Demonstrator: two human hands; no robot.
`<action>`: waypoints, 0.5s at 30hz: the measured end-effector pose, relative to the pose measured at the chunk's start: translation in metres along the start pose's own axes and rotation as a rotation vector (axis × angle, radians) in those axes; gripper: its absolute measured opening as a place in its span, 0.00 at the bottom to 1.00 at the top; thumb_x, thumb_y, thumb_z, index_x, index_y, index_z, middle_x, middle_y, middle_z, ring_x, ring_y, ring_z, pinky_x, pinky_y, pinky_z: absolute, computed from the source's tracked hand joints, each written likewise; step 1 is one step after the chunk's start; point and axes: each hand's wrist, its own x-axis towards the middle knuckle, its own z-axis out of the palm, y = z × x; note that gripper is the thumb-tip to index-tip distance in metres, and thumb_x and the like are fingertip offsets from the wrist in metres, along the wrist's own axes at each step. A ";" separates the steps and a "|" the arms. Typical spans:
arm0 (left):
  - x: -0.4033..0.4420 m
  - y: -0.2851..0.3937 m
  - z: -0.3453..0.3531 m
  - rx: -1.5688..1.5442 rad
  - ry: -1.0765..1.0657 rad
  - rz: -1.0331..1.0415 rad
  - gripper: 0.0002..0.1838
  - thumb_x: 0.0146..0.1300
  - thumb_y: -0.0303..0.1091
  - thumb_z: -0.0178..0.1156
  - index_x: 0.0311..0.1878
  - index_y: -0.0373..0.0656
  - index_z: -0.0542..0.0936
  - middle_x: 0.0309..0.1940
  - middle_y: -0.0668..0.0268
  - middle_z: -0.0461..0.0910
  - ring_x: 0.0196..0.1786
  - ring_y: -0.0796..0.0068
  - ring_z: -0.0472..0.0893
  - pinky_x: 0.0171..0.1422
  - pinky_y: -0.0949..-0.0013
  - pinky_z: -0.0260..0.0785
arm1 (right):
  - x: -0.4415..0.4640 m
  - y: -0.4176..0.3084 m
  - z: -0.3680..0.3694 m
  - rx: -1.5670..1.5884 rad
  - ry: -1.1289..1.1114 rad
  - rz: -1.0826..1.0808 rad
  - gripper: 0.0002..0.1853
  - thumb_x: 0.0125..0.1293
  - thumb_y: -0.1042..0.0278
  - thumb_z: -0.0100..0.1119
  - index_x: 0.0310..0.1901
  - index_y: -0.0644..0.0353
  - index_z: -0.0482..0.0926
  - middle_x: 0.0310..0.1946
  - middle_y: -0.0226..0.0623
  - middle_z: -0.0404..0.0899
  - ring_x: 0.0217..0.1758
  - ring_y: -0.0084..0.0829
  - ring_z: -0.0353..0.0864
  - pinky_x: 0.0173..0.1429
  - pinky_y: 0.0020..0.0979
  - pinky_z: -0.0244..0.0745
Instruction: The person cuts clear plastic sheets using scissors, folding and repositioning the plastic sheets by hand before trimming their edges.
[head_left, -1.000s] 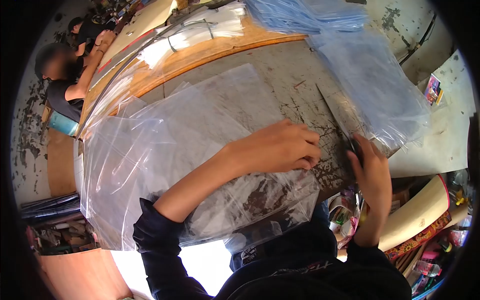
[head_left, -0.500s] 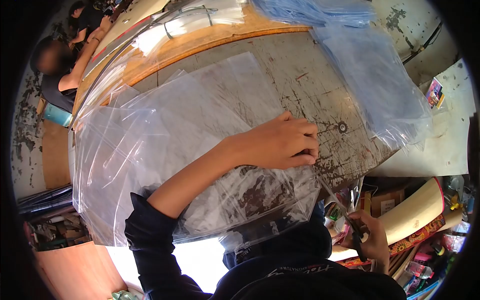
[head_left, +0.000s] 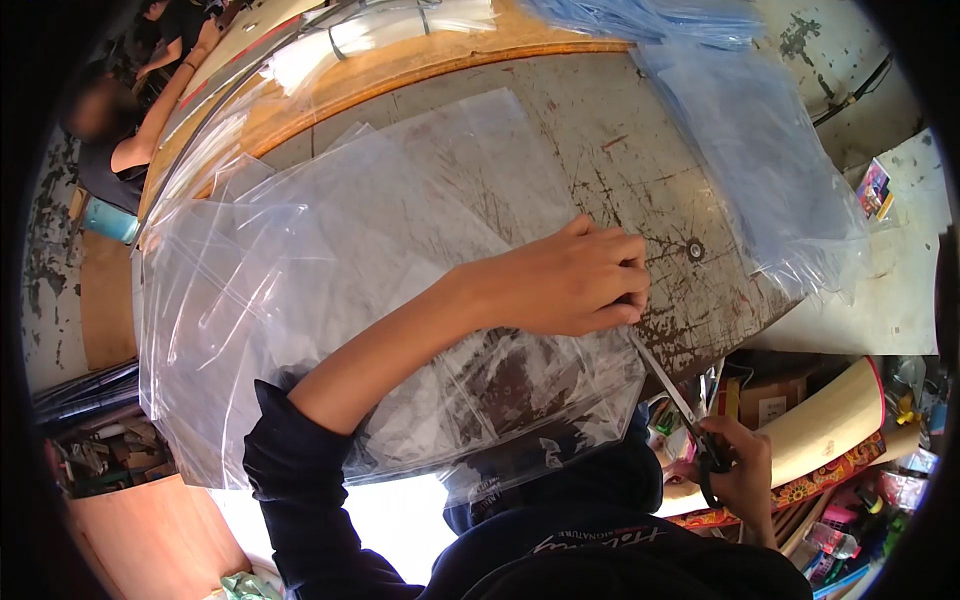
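My left hand (head_left: pixel 592 280) is closed, its curled fingers pressed down on the edge of a clear plastic sheet (head_left: pixel 430 170). Several of these sheets lie overlapped and fanned across the worn table, and their near part hangs over the edge by my body. In my right hand (head_left: pixel 742 475) is a pair of scissors (head_left: pixel 664 381) with dark handles. Its long metal blades point up and left, the tip close below my left fingers at the sheet's right corner. Whether the blades touch the plastic I cannot tell.
A pile of bluish plastic sheets (head_left: pixel 760 160) lies at the right of the scratched table (head_left: pixel 655 215). Bundled clear plastic (head_left: pixel 370 40) rests on a wooden board behind. Another person (head_left: pixel 110 150) leans in at far left. Rolled material (head_left: pixel 830 425) and clutter sit below right.
The scissors' blades have turned and show more clearly and brightly. My left hand stays on the sheet; the view has shifted slightly.
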 end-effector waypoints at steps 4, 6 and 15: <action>0.000 0.001 -0.001 0.003 -0.006 -0.008 0.08 0.65 0.40 0.53 0.34 0.47 0.75 0.35 0.70 0.68 0.44 0.75 0.69 0.50 0.66 0.57 | -0.002 0.005 0.010 -0.029 0.090 -0.053 0.26 0.38 0.68 0.78 0.41 0.62 0.76 0.26 0.34 0.78 0.24 0.22 0.76 0.30 0.24 0.71; 0.000 0.001 -0.002 0.000 -0.012 -0.010 0.08 0.65 0.40 0.53 0.34 0.47 0.75 0.35 0.70 0.68 0.44 0.75 0.69 0.50 0.65 0.57 | -0.002 0.004 0.013 -0.036 0.103 -0.060 0.26 0.38 0.68 0.78 0.41 0.62 0.76 0.26 0.34 0.78 0.23 0.23 0.76 0.30 0.25 0.71; 0.000 0.000 -0.002 -0.010 -0.010 -0.004 0.07 0.65 0.39 0.53 0.34 0.47 0.75 0.35 0.70 0.67 0.44 0.75 0.69 0.50 0.66 0.57 | -0.006 0.014 0.028 0.157 0.019 0.097 0.27 0.41 0.67 0.78 0.44 0.60 0.75 0.25 0.31 0.76 0.25 0.17 0.74 0.30 0.23 0.71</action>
